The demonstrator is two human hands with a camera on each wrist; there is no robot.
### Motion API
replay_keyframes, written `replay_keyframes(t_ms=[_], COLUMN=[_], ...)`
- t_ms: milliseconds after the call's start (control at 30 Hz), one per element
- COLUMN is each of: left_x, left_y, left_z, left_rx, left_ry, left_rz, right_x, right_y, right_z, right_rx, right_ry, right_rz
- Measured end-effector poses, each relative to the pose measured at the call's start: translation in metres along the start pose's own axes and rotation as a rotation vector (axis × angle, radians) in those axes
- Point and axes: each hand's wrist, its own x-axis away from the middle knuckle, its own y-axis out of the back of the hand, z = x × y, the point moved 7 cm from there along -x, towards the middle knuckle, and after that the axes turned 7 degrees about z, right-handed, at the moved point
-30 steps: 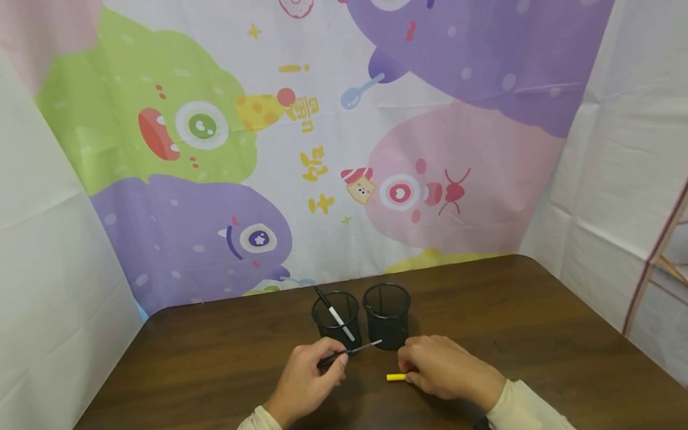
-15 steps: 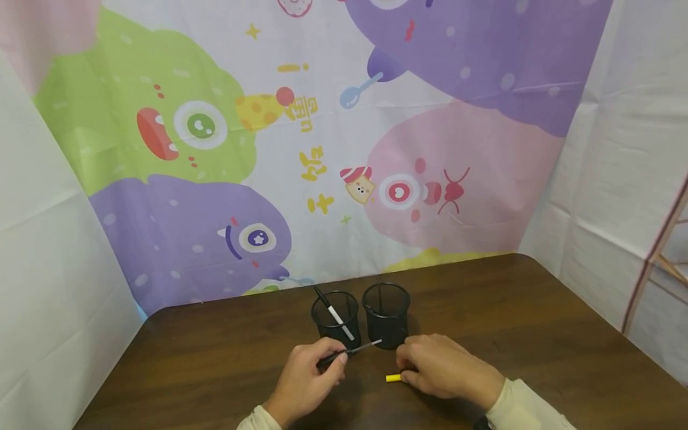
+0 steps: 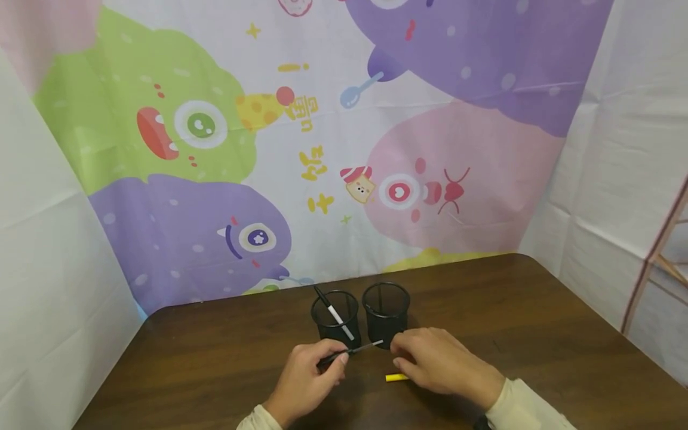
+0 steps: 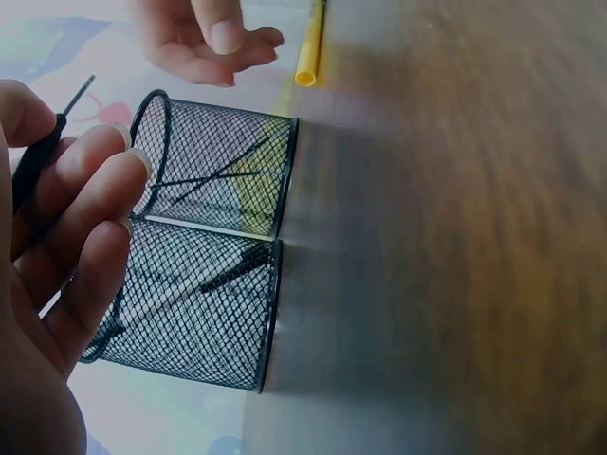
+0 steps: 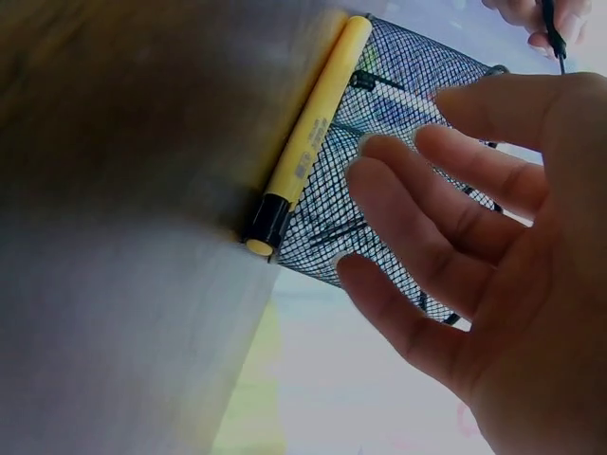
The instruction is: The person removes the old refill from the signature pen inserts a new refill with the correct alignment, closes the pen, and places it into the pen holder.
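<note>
My left hand [image 3: 309, 376] pinches a small screwdriver [image 4: 43, 152] by its black handle, its thin metal shaft pointing right and slightly up in the head view. A yellow marker [image 5: 318, 118] with a black band near one end lies on the table. Just above it hovers my right hand [image 3: 443, 364], fingers loosely bent and apart from the marker, which it partly hides in the head view. Beyond the hands stand two black mesh pen cups side by side. The left cup [image 3: 317, 325] holds a black-and-white marker [image 3: 335, 313]; the right cup [image 3: 386, 322] shows no pen above its rim.
The brown wooden table [image 3: 215, 358] reaches back to a hanging cloth [image 3: 333, 251] printed with cartoon monsters. White cloth walls [image 3: 64, 251] close in both sides.
My right hand has risen slightly and shifted left, away from the yellow marker, its fingers loosening. The marker stays almost in place. My left hand and the screwdriver hold still.
</note>
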Motion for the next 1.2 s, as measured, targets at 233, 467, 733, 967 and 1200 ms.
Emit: replay_keyframes(t_ms=[233, 467, 733, 967, 1200], left_x=[-0.001, -0.002, -0.002, -0.001, -0.001], left_y=[0.001, 0.0, 0.0, -0.002, -0.003], left_z=[-0.001, 0.0, 0.002, 0.001, 0.002], left_rx=[-0.012, -0.001, 0.014, 0.014, 0.011], left_ry=[0.0, 0.003, 0.035, 0.022, 0.017], left_rz=[-0.008, -0.008, 0.014, 0.016, 0.012], right_x=[-0.001, -0.001, -0.002, -0.001, 0.001], right_y=[0.007, 0.011, 0.013, 0.018, 0.023], right_z=[0.005, 0.008, 0.009, 0.009, 0.01], right_rx=[0.01, 0.011, -0.018, -0.034, -0.047], right_ry=[0.008, 0.014, 0.003, 0.0, 0.011], right_rz=[-0.075, -0.12, -0.143, -0.19, -0.236])
